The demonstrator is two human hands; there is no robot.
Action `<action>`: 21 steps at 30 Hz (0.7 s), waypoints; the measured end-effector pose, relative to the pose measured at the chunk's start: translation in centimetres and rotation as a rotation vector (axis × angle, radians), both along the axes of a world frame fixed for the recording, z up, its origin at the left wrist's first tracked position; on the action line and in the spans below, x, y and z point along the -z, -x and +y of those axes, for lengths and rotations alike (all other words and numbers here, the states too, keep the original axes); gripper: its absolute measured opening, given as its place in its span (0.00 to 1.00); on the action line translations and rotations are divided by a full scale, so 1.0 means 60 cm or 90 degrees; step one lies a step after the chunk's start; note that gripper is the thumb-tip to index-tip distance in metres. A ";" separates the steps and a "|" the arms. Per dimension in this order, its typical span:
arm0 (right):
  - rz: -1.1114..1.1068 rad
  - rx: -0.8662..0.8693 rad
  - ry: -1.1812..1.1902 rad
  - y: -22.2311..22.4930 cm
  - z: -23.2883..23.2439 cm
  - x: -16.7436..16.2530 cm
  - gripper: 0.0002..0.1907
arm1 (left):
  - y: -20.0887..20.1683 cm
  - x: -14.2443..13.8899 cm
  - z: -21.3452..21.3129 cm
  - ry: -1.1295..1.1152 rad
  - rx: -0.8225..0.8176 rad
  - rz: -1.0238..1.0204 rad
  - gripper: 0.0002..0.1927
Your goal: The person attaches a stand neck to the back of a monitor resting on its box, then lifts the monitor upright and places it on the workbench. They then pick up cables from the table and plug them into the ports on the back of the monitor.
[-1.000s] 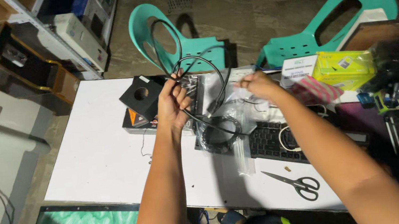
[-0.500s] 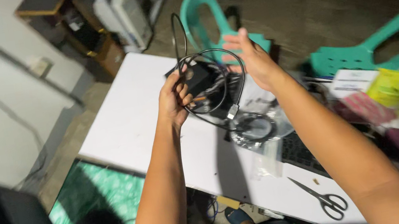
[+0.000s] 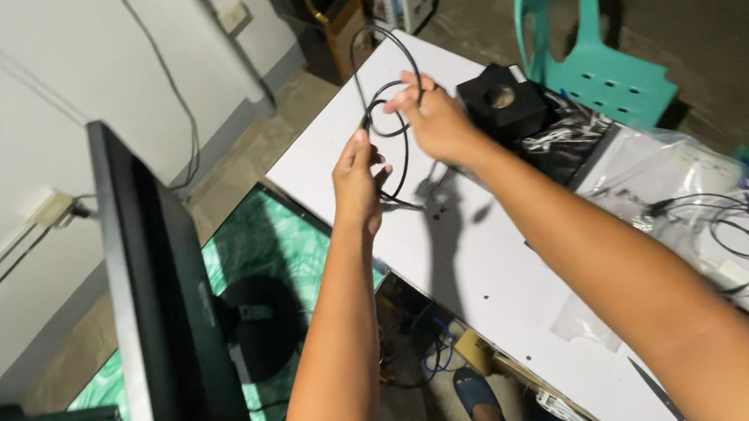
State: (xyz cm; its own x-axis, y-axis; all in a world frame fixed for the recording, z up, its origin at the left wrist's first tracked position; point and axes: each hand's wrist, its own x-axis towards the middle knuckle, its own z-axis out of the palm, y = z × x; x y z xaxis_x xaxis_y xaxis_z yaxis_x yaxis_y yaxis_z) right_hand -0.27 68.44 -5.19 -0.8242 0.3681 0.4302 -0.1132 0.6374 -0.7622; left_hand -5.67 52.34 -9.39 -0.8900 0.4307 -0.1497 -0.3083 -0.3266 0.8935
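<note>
White tabletop (image 3: 462,247) runs across a dim room, with a pale wall to one side and a dark floor beyond. On a green mat beside the table stands a black monitor (image 3: 161,327), edge-on. A teal plastic chair (image 3: 587,53) sits past the table's far edge. Clear plastic bags (image 3: 671,166) and a black square block (image 3: 503,100) lie on the table. Above its near corner, the right hand (image 3: 435,119) and left hand (image 3: 357,178) are both closed on a looped black cable (image 3: 389,86), held up in the air between them.
</note>
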 end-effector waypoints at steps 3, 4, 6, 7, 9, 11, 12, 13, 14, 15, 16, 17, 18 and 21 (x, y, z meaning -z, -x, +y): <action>-0.119 0.064 0.048 0.013 0.019 -0.007 0.29 | 0.008 0.025 -0.055 0.014 -0.045 -0.001 0.21; -0.119 0.065 0.081 0.015 0.027 -0.015 0.30 | 0.012 0.029 -0.072 0.026 -0.052 0.012 0.22; -0.120 0.067 0.151 0.019 0.035 -0.029 0.31 | 0.014 0.033 -0.101 0.074 -0.076 0.019 0.21; -0.163 0.052 0.278 0.024 0.039 -0.038 0.30 | 0.015 0.032 -0.110 0.096 -0.085 0.023 0.20; -0.253 0.023 0.530 0.032 0.057 -0.055 0.26 | 0.014 0.028 -0.128 0.042 -0.106 0.031 0.19; -0.194 -0.020 0.732 0.045 0.070 -0.062 0.23 | 0.011 0.023 -0.148 -0.007 -0.112 0.037 0.18; -0.163 -0.043 0.833 0.051 0.079 -0.065 0.22 | 0.009 0.021 -0.160 -0.028 -0.108 0.040 0.18; -0.155 -0.083 0.886 0.055 0.090 -0.067 0.21 | 0.006 0.019 -0.170 -0.050 -0.102 0.043 0.18; -0.146 -0.124 0.939 0.059 0.102 -0.071 0.20 | 0.006 0.015 -0.178 -0.057 -0.123 0.043 0.18; -0.138 -0.165 0.991 0.061 0.114 -0.074 0.19 | 0.003 0.012 -0.186 -0.063 -0.144 0.042 0.19; -0.158 -0.172 1.067 0.060 0.128 -0.079 0.15 | -0.001 0.011 -0.195 -0.068 -0.165 0.040 0.19; -0.176 -0.179 1.141 0.060 0.144 -0.087 0.11 | -0.004 0.009 -0.200 -0.071 -0.183 0.047 0.19; -0.196 -0.186 1.214 0.064 0.152 -0.092 0.09 | -0.008 0.009 -0.203 -0.075 -0.202 0.055 0.19; -0.231 -0.129 1.155 0.059 0.168 -0.091 0.05 | -0.016 0.007 -0.205 -0.030 -0.216 0.069 0.18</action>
